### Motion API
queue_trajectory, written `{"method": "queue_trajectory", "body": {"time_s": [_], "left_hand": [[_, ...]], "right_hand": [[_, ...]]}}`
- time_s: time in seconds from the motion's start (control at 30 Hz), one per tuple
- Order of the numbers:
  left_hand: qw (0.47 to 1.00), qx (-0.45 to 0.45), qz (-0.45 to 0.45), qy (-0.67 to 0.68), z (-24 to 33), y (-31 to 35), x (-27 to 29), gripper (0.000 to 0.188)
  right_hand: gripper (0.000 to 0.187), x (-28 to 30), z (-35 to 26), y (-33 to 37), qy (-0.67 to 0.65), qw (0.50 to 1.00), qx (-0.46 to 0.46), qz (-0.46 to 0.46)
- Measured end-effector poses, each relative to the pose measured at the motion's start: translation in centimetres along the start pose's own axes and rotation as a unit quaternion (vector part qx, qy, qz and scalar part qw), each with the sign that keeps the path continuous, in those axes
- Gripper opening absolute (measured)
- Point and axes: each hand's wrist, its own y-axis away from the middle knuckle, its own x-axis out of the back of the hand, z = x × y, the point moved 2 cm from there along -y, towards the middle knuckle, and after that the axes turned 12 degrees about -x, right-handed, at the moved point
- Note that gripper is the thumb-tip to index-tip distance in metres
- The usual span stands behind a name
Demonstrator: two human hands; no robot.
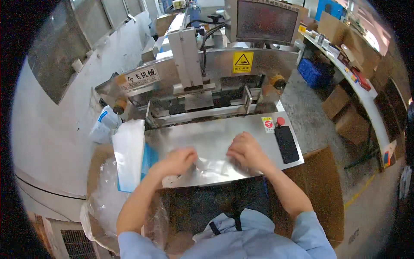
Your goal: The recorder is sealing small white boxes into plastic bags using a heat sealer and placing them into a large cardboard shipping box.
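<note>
Over the steel work plate (181,136) my two hands are apart, both with curled fingers and slightly blurred. Between them stretches a shiny, wrinkled, see-through sheet that looks like a clear plastic bag (212,166). My left hand (179,159) pinches its left side, and my right hand (247,151) is closed at its right side. The fingertips are partly hidden. Left of my left hand lies a stack of clear plastic bags (129,144) on a blue sheet (149,160).
Behind the plate stands a steel machine with an upright column (185,56) and a screen (267,20). A red button (280,121) and black phone (286,144) sit at the plate's right. A carton lined with clear plastic (105,194) is lower left; another carton (319,185) is right.
</note>
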Motion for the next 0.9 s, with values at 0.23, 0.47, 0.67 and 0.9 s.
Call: {"method": "queue_trajectory", "body": {"time_s": [0.23,0.47,0.67,0.9], "left_hand": [[0.988,0.068,-0.016,0.137,-10.5,-8.9,5.6,0.026],[0.967,0.149,0.062,0.195,-14.3,-15.0,11.0,0.043],[0.996,0.025,0.073,-0.032,-14.8,-16.3,9.8,0.052],[0.954,0.035,0.172,-0.242,0.3,-8.7,-4.4,0.055]], "right_hand": [[0.026,-3.7,7.0,-10.0,0.013,0.987,-0.139,-0.078],[0.026,-3.0,11.4,-18.5,0.074,0.979,-0.185,-0.04],[0.032,-5.2,6.5,-18.5,0.149,0.975,-0.162,-0.034],[0.053,-7.9,7.7,-15.8,0.292,0.952,-0.087,0.033]]}}
